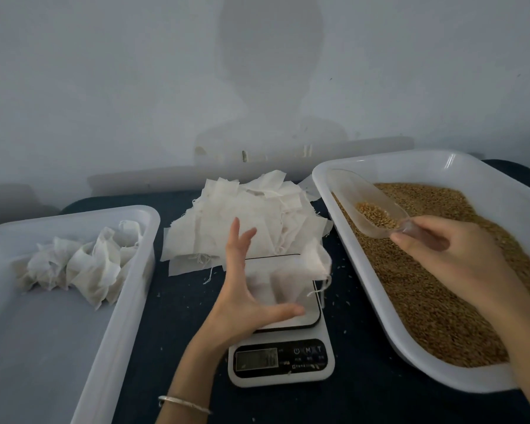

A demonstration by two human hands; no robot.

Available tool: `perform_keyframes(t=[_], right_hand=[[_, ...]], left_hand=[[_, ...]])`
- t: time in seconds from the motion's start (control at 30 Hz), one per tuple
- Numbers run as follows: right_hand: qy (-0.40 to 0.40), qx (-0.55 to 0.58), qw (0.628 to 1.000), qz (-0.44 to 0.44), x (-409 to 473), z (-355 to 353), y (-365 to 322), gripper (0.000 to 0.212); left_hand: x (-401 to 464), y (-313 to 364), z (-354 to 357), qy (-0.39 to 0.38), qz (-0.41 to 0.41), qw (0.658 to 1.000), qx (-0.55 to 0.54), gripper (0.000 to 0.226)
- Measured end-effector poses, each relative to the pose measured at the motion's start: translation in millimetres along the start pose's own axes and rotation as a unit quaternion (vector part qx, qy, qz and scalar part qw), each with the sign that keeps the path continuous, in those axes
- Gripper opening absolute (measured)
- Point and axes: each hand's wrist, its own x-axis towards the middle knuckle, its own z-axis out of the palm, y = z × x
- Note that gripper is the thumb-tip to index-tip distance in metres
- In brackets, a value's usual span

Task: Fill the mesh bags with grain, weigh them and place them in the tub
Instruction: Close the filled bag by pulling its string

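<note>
While the right hand (450, 255) grips a grain-flecked scoop (371, 206), left fingers (237, 240) spread wide beside the limp mesh bag (291, 270)

A scale (280, 359) sits at the near centre of the surface (181, 332), a mesh bag (291, 270) on its platform. Behind it lies a heap of empty bags (245, 215). To the left, a tub (114, 301) holds filled bags (83, 264); to the right, a tray (364, 286) holds grain (426, 286), a scoop (367, 206) above it.
</note>
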Motion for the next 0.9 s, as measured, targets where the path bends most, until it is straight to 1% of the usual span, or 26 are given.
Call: perform_keyframes(t=[0.03,0.07,0.1,0.17,0.2,0.23,0.33,0.4,0.53,0.7,0.77,0.8,0.83,0.87,0.9], right_hand=[[-0.002,-0.001,1.0,-0.001,-0.2,0.0,-0.1,0.01],[-0.002,-0.004,1.0,-0.001,-0.1,0.3,-0.4,0.01],[-0.003,-0.007,1.0,-0.001,-0.1,0.3,-0.7,0.009],[-0.006,-0.007,1.0,-0.002,-0.1,0.4,-1.4,0.006],[-0.008,-0.006,1.0,-0.004,0.0,0.7,-2.0,0.004],[-0.01,-0.009,1.0,-0.007,0.2,1.5,-2.9,0.004],[-0.013,-0.024,0.999,-0.017,1.9,2.4,-7.1,0.009],[-0.018,-0.037,0.999,-0.028,3.2,3.6,-10.6,0.011],[-0.022,-0.053,0.998,-0.041,1.0,6.5,-11.0,0.007],[-0.017,-0.061,0.997,-0.043,1.0,7.5,-11.2,0.007],[-0.011,-0.063,0.997,-0.048,0.6,7.7,-12.5,0.008],[-0.008,-0.064,0.997,-0.05,0.1,7.7,-13.0,0.01],[-0.006,-0.063,0.997,-0.052,-0.3,7.7,-13.4,0.011],[-0.004,-0.063,0.997,-0.052,-0.4,7.6,-13.4,0.011],[-0.004,-0.065,0.997,-0.051,-0.3,7.6,-13.5,0.011]], left_hand=[[-2.5,2.6,-5.1,0.009,0.014,1.0,-0.015,0.139],[-4.3,5.0,-10.1,0.035,0.023,0.998,-0.039,0.132],[-4.9,6.6,-14.9,0.079,0.029,0.994,-0.072,0.118],[-7.5,7.4,-22.7,0.178,0.056,0.975,-0.122,0.08],[-8.6,7.3,-25.8,0.215,0.07,0.966,-0.126,0.066],[-10.0,6.9,-28.6,0.245,0.077,0.958,-0.128,0.056],[-9.3,8.3,-33.0,0.298,0.086,0.939,-0.146,0.047],[-8.0,10.9,-34.0,0.314,0.088,0.934,-0.145,0.041],[-10.4,9.5,-35.9,0.345,0.086,0.924,-0.138,0.027],[-11.0,9.1,-38.3,0.377,0.073,0.914,-0.134,0.014],[-8.9,11.0,-38.5,0.377,0.062,0.918,-0.111,0.014],[-6.1,13.6,-37.7,0.362,0.063,0.927,-0.078,0.016],[-0.9,17.6,-35.5,0.327,0.068,0.942,-0.031,0.022],[6.7,22.6,-31.0,0.271,0.073,0.959,0.024,0.028],[16.8,27.8,-23.8,0.198,0.075,0.974,0.082,0.036]])
